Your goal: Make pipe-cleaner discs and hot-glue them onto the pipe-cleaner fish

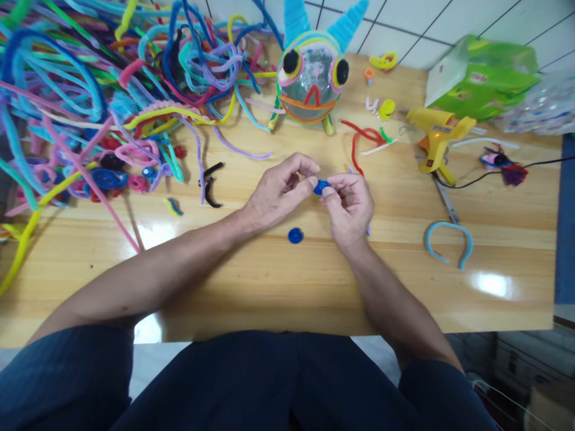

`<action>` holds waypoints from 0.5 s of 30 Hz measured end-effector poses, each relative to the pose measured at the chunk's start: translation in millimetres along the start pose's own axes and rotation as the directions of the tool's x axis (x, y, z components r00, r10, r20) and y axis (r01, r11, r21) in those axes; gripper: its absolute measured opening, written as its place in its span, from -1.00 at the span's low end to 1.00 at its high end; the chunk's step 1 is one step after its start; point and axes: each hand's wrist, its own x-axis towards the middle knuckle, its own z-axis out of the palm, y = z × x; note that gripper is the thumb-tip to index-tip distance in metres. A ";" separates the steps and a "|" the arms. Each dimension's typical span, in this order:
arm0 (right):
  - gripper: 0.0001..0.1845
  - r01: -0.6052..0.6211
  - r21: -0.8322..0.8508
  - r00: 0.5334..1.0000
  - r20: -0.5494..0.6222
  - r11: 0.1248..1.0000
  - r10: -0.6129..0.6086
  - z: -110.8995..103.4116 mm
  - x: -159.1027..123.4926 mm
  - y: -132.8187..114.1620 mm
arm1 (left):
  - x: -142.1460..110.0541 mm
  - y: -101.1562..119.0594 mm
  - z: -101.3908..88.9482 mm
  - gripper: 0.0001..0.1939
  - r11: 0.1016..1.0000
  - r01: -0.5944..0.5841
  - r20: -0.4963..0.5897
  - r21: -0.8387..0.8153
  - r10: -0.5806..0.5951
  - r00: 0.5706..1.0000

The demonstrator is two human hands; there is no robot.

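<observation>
**Busily, Colour Crowds Our Glossy Pale-Wood Surface (251, 293)**

At its left we see a tangled heap of multicoloured fuzzy pipe cleaners (202, 66). Toward the back stands a clear, round-bodied figure (317, 69) with light-blue ears (296, 21). Over the middle, our left hand (276, 194) and right hand (350, 206) nearly meet, fingers narrowed to a pinch. Rightward sits a yellow glue gun (438, 134), then a light-blue fuzzy arc (470, 244). Near our hands lies a round dark-blue disc (295, 235). Last, a small deep-blue piece (320, 187) is held between both hands' fingers.

Sm blue pc (320, 187), pinched both sides, partly hid
</observation>
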 end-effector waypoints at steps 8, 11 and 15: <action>-0.81 0.017 0.007 1.000 0.014 1.000 -0.017 0.8 -0.9 2.2 | 1.5 0.1 -0.1 -0.84 0.999 -0.026 0.025 0.043 0.025 0.999; -0.72 0.026 0.043 1.000 0.012 0.999 -0.027 0.8 -0.2 2.1 | 2.7 -2.6 1.5 -0.82 1.000 -0.020 -0.007 -0.012 0.019 1.000; -0.64 -0.005 0.074 1.000 -0.011 0.997 0.006 0.4 1.6 -0.6 | 3.6 -6.4 3.5 -0.78 0.999 0.003 -0.029 -0.043 -0.004 1.000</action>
